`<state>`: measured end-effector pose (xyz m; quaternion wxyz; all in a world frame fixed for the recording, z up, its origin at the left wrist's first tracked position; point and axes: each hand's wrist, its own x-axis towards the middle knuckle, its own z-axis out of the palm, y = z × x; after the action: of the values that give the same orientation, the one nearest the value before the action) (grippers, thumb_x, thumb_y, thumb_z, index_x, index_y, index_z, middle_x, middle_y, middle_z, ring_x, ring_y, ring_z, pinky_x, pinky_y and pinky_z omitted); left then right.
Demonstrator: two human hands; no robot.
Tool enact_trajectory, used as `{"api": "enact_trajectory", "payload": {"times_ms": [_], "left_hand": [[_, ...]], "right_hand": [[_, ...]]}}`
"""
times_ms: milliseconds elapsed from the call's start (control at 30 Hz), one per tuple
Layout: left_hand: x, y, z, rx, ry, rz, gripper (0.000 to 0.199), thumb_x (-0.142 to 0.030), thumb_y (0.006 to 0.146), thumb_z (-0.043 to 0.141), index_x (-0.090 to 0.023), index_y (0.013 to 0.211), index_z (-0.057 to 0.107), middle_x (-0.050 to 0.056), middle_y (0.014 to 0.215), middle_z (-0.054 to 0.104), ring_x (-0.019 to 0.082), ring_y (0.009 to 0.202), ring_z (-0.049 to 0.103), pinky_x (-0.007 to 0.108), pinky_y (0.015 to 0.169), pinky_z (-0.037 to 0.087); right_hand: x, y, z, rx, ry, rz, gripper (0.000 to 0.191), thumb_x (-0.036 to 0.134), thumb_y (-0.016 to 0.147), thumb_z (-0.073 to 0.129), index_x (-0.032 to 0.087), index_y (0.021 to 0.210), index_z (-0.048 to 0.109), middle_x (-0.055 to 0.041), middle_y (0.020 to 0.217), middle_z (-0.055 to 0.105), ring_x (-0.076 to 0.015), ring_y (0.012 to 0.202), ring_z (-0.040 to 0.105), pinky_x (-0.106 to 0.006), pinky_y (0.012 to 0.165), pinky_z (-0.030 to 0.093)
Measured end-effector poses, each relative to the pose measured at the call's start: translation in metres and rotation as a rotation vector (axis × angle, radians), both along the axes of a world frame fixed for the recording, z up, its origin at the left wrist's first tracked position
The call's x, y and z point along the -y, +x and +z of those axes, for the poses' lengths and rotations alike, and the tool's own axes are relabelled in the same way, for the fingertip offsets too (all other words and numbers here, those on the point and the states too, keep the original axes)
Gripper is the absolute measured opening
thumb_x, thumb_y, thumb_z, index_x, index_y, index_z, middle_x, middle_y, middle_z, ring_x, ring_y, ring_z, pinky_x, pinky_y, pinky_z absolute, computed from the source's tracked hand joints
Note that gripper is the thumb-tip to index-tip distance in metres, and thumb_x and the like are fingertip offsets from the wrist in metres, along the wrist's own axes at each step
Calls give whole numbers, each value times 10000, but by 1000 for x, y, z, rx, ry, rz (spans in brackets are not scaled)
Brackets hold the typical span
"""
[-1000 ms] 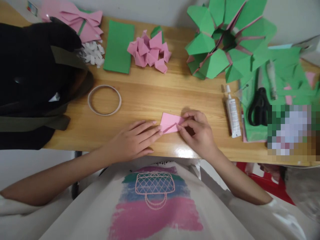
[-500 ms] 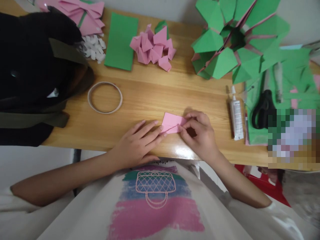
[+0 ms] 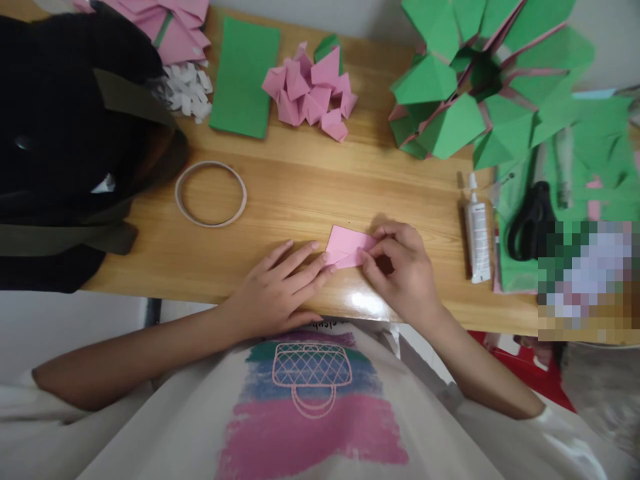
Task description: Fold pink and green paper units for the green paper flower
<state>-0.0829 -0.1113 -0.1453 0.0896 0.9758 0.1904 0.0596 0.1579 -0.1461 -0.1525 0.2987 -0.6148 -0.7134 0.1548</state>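
A small pink paper piece [image 3: 345,243] lies near the table's front edge, with a flap folded along its lower side. My left hand [image 3: 277,287] rests flat on the table with fingers spread, its fingertips touching the paper's left corner. At the paper's right end, my right hand [image 3: 403,263] pinches the edge between thumb and forefinger. The fingertips of that hand hide the right end of the paper.
A tape ring [image 3: 211,194] lies left, beside a black bag [image 3: 75,147]. Folded pink pieces [image 3: 313,93], a green sheet [image 3: 245,77] and a green paper construction [image 3: 457,120] sit behind. Glue [image 3: 478,233] and black scissors [image 3: 531,220] are right.
The paper's folded flap now lies flatter, its raised edge lower than before. Both hands keep nearly the same place and pose. The view has shifted slightly.
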Motion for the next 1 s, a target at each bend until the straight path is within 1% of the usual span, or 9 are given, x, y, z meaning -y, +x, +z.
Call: {"api": "enact_trajectory", "payload": {"times_ms": [300,400,467,500,567,600,667,767,1000], "left_hand": [[1,2,-1,0,14,8,646,-595,973,387,-99,1344,569,109,1338,648,343,1283,520,495,1072,356],[1,2,-2,-4,22,3,657,-598,978,364,-92,1343,570,112,1343,644,346,1281,517,499,1071,353],[1,2,-3,3,25,3,658,-596,982,351,-88,1337,573,115,1337,647,343,1282,515,498,1070,351],[1,2,-3,5,25,5,657,-596,982,351,-88,1338,571,116,1333,649,341,1285,513,497,1072,349],[1,2,-4,7,20,7,652,-596,979,366,-93,1344,564,120,1327,652,335,1292,509,491,1076,345],[1,2,-4,9,16,8,650,-595,977,372,-93,1345,562,122,1324,653,334,1295,508,488,1079,343],[2,2,-3,14,11,8,653,-593,978,372,-86,1343,563,129,1316,657,337,1290,512,486,1077,343],[2,3,-3,24,12,10,659,-585,981,367,-70,1344,558,135,1311,659,345,1274,524,491,1063,352],[-9,-7,-1,29,-3,-86,606,-551,979,417,-100,1364,542,145,1378,608,345,1305,509,486,1080,354]], "right_hand": [[-1,0,0,22,8,-7,159,215,858,638,195,710,582,-83,931,610,-219,891,615,-377,791,527],[2,-1,3,68,33,-14,108,217,879,626,188,777,603,-95,937,629,-220,897,627,-367,789,535],[9,-2,5,157,121,-24,59,228,895,615,171,909,627,-118,984,649,-235,937,630,-374,798,530],[14,-4,6,215,195,-14,117,231,897,616,158,987,630,-131,1013,659,-245,962,629,-380,807,522],[27,-8,7,334,354,84,218,227,894,622,126,1088,634,-143,1034,688,-261,1003,628,-386,837,497],[34,-11,7,359,369,150,260,234,901,615,115,1131,635,-136,1041,706,-255,1028,630,-376,868,486],[46,-17,5,408,271,241,346,300,945,548,90,1211,617,-138,1127,721,-254,1142,606,-374,968,454],[56,-24,1,489,120,248,490,399,968,492,48,1300,570,-163,1275,676,-259,1267,546,-396,1080,381],[58,-28,-4,557,68,215,537,438,976,454,60,1347,544,-162,1349,631,-258,1293,527,-404,1113,325]]}}
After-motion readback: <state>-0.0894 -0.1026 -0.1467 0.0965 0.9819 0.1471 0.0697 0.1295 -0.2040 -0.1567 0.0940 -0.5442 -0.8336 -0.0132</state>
